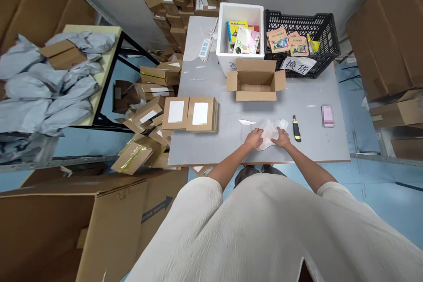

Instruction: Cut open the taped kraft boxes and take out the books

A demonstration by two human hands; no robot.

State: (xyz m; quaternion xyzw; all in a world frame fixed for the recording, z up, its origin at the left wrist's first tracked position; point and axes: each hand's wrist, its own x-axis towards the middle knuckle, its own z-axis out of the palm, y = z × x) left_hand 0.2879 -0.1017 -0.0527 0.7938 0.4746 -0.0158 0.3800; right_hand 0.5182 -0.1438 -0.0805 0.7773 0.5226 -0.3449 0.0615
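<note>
A crumpled, translucent white wrapping sheet lies near the table's front edge, between my two hands. My left hand is closed on its left side, the fingers bent over the edge. On the opposite side my right hand grips the sheet between thumb and fingers. Whether anything lies inside the sheet cannot be made out. A black and yellow utility knife rests just right of my right hand. Beyond the sheet stands a small cardboard box with its flaps open. A white paper scrap lies near my left hand.
Closed boxes with white labels sit at the table's left edge. A white bin with books and a black crate stand at the back. A power strip lies left of the bin. Cartons are heaped on the floor.
</note>
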